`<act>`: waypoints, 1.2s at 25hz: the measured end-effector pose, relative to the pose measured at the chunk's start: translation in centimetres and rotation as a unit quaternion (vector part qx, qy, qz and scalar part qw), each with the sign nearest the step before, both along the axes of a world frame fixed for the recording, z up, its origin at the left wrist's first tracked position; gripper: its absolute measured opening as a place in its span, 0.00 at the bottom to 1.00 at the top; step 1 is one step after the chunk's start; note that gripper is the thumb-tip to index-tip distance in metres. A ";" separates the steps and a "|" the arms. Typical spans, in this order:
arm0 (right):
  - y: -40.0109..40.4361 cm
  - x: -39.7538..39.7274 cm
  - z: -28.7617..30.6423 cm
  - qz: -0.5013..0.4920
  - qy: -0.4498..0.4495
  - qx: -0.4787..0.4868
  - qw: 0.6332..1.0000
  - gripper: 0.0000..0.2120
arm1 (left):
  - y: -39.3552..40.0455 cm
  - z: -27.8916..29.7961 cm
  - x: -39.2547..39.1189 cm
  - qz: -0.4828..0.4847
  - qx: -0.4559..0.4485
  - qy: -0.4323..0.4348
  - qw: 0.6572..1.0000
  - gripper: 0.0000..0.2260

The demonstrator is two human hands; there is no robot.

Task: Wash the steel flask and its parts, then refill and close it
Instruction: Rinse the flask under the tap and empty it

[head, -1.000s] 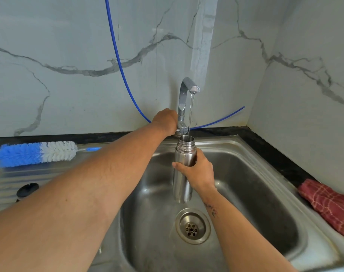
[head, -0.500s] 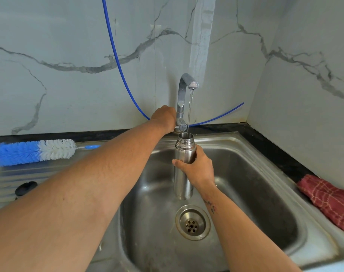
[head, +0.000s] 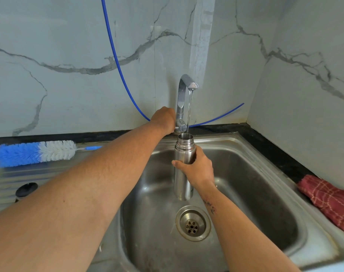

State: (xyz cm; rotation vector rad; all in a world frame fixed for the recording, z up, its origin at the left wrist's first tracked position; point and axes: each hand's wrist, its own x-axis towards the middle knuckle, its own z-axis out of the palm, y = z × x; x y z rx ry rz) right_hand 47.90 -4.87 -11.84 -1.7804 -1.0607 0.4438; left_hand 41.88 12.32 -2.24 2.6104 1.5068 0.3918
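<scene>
Marble-walled steel sink (head: 265,163): right hand (head: 198,167) gripping steel flask (head: 184,154) under running tap (head: 184,99); left hand (head: 164,119) clasping tap lever. Overflow risk if shutoff lags.

Two bare forearms, no sleeves in view, left hand (head: 164,119) at 12 o'clock, right hand (head: 196,166) unadorned, small dark tattoo (head: 210,206) on right inner wrist

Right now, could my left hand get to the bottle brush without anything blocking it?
Probably yes. The left hand grips the tap handle, and the bottle brush lies in the open on the drainboard to its left, with nothing between them.
</scene>
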 end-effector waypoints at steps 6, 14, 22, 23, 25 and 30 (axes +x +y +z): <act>0.0 0.0 0.1 0.000 0.001 -0.002 1.000 0.27 | 0.0 0.1 0.1 0.009 -0.003 0.002 1.000 0.08; 0.1 0.0 0.0 -0.002 0.001 -0.006 1.000 0.29 | 0.3 -0.5 0.1 -0.001 0.003 -0.013 1.000 0.06; 0.1 0.1 0.2 -0.003 -0.001 -0.010 1.000 0.27 | 0.3 -0.7 -0.6 -0.038 0.002 0.005 0.999 0.04; 0.1 0.1 0.2 -0.004 -0.001 -0.010 1.000 0.27 | 0.2 -0.7 -0.8 -0.045 0.005 0.005 0.999 0.04; 0.1 0.1 0.2 -0.006 -0.003 -0.010 1.000 0.28 | 0.2 -0.7 -1.0 -0.054 0.015 0.000 0.998 0.04; 0.2 0.2 0.3 -0.015 0.002 -0.015 1.000 0.28 | 0.1 1.0 -0.6 -0.095 0.064 -0.025 0.993 0.03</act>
